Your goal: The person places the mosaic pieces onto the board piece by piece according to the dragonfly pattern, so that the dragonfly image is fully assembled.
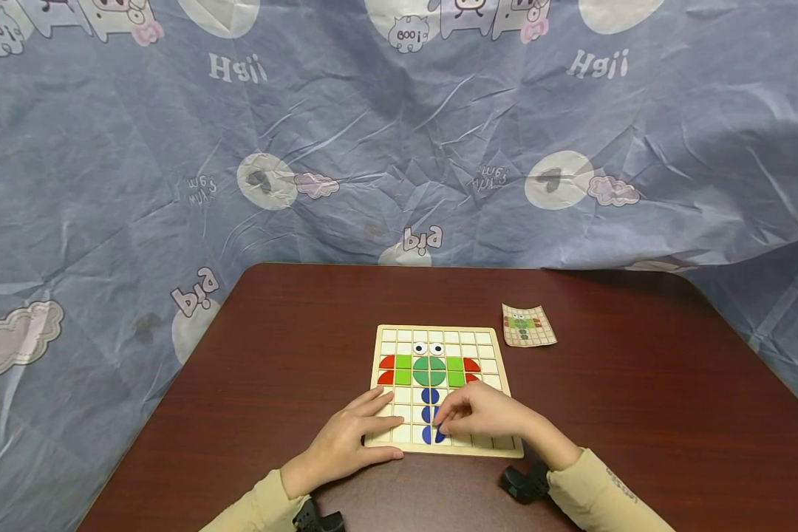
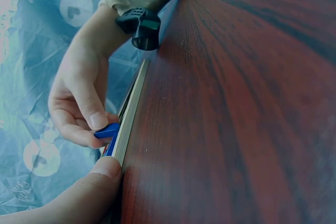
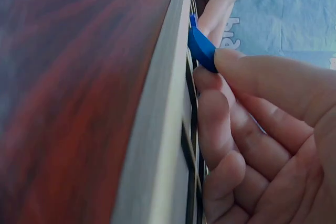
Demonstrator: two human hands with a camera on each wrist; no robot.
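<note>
A wooden grid board (image 1: 492, 442) lies on the table, bearing colored tiles: two eye tiles, a green circle, light green squares, red quarter pieces and blue pieces down the middle. My right hand (image 1: 482, 410) pinches a blue rounded tile (image 3: 203, 50) between thumb and index finger. That tile is tilted over the bottom row, beside another blue tile (image 1: 428, 435). My left hand (image 1: 346, 441) rests with spread fingers across the board's front left corner, its thumb (image 2: 107, 167) along the front edge.
A small pattern card (image 1: 529, 327) showing a similar colored figure lies behind the board to the right. The dark red wooden table (image 1: 292, 332) stretches to both sides. A printed blue cloth (image 1: 386, 148) hangs behind it. Each wrist wears a black camera mount (image 1: 525, 484).
</note>
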